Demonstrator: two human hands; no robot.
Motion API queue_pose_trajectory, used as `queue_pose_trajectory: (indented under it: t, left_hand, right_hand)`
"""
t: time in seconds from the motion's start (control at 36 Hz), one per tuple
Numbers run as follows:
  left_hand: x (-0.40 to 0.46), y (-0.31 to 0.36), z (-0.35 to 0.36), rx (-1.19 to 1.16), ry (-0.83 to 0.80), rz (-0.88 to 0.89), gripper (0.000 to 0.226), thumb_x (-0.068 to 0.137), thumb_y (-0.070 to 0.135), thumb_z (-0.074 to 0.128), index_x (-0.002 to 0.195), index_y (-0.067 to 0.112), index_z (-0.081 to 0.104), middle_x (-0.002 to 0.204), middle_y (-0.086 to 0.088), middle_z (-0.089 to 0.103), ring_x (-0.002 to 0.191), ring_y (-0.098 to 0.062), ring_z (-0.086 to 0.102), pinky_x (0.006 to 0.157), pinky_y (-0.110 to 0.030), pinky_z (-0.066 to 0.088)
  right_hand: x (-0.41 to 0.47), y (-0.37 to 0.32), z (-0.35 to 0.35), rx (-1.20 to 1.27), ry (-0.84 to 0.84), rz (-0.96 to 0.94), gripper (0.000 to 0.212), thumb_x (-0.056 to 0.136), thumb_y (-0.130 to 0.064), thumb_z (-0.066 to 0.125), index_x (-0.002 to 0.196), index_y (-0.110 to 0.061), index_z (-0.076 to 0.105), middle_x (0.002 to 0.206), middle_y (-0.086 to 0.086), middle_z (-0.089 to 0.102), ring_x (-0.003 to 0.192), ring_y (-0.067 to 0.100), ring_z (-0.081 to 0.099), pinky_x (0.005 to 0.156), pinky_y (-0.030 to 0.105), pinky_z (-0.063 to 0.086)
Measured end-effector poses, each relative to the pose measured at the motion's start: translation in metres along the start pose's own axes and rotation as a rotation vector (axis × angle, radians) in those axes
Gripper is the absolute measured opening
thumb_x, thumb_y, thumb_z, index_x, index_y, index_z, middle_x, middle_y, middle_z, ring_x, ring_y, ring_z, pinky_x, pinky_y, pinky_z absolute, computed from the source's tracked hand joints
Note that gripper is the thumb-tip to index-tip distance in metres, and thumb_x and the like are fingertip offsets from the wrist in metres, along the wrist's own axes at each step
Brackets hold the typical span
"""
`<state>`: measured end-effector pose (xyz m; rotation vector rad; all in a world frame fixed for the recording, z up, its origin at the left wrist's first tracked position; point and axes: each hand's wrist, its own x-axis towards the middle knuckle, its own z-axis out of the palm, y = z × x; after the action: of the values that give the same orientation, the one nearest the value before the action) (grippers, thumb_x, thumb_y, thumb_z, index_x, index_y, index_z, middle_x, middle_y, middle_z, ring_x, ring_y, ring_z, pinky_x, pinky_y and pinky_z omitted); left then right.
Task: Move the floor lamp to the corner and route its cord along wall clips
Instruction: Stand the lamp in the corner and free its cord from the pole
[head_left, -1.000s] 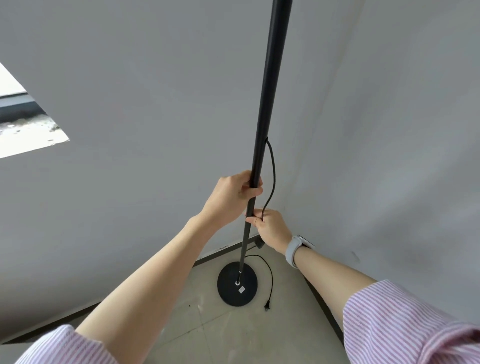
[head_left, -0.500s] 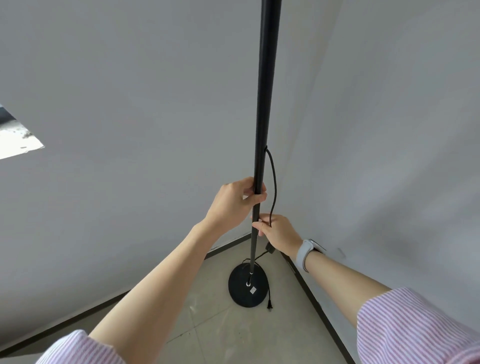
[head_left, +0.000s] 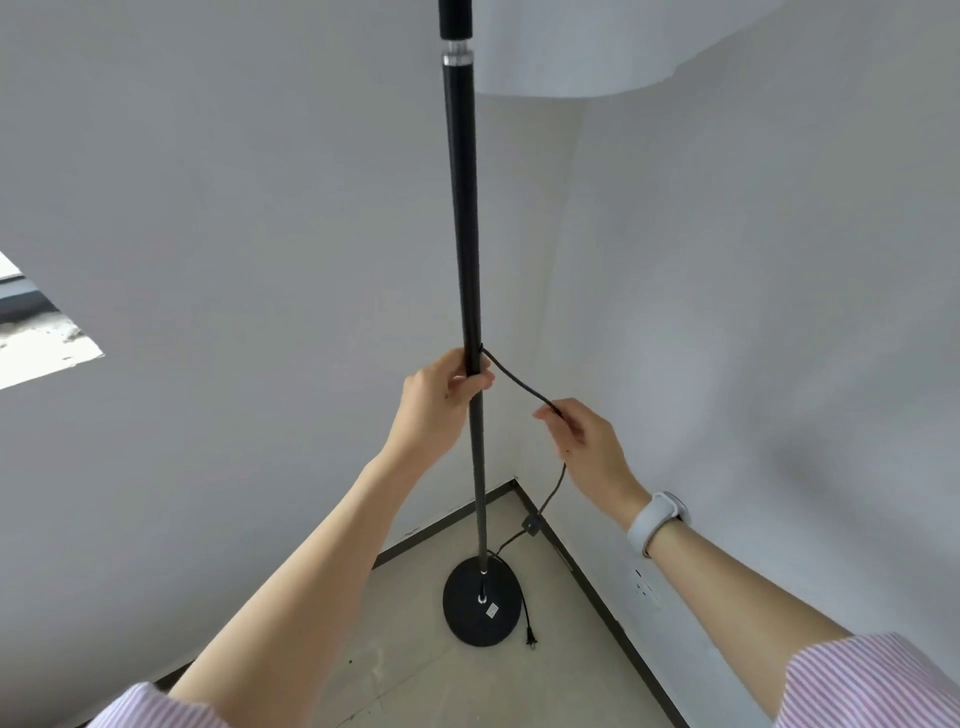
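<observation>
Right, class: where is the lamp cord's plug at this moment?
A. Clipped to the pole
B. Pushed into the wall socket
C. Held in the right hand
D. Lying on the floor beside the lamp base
D: the plug lies loose on the floor beside the lamp base, with the wall socket unused.

Your lamp pole (head_left: 464, 208): matt black, shiny metal ring (head_left: 456, 54). Shade (head_left: 571, 47): smooth, white. Your sleeve (head_left: 872, 680): striped cloth. Floor (head_left: 395, 670): hard, scuffed tile.

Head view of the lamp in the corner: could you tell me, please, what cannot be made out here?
- Lamp shade: head view, its top is cut off by the upper edge.
- Cord: head view, a stretch is hidden inside the right hand.
- Wall clips: none visible.
- Wall socket: too small and oblique for detail.
- Label on the base: unreadable.
</observation>
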<state>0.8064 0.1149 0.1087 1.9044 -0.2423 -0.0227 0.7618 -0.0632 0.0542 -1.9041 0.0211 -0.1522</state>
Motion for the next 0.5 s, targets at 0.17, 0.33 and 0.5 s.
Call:
queue_pose_trajectory:
  t: [0.17,0.33,0.5]
  left_hand:
    - [-0.009,0.011,0.023,-0.012,0.054,-0.038,0.020,0.083,0.018,0.061,0.071,0.034,0.059,0.075,0.009,0.066,0.077,-0.015,0.059,0.057,-0.005,0.039]
    - [-0.016,0.016,0.037,0.002,0.132,-0.077,0.017,0.083,0.024,0.058,0.069,0.034,0.059,0.065,0.008,0.061,0.061,-0.013,0.045,0.048,-0.008,0.034]
    - [-0.020,0.024,0.043,0.081,0.189,-0.116,0.011,0.080,0.027,0.056,0.071,0.027,0.060,0.060,-0.004,0.050,0.056,-0.019,0.037,0.054,-0.029,0.031]
  right_hand:
    - [-0.022,-0.011,-0.045,-0.100,0.105,-0.054,0.007,0.090,-0.017,0.053,0.092,-0.020,0.060,0.068,-0.006,0.056,0.053,-0.001,0.047,0.053,0.006,0.037]
    - [-0.047,-0.015,-0.080,-0.315,0.101,-0.059,0.007,0.090,-0.020,0.054,0.092,-0.018,0.060,0.056,-0.010,0.047,0.047,0.003,0.041,0.048,0.012,0.033]
    - [-0.080,-0.011,-0.111,-0.469,0.134,0.005,0.020,0.093,-0.026,0.047,0.093,-0.018,0.066,0.049,-0.014,0.045,0.045,0.001,0.045,0.047,0.016,0.028]
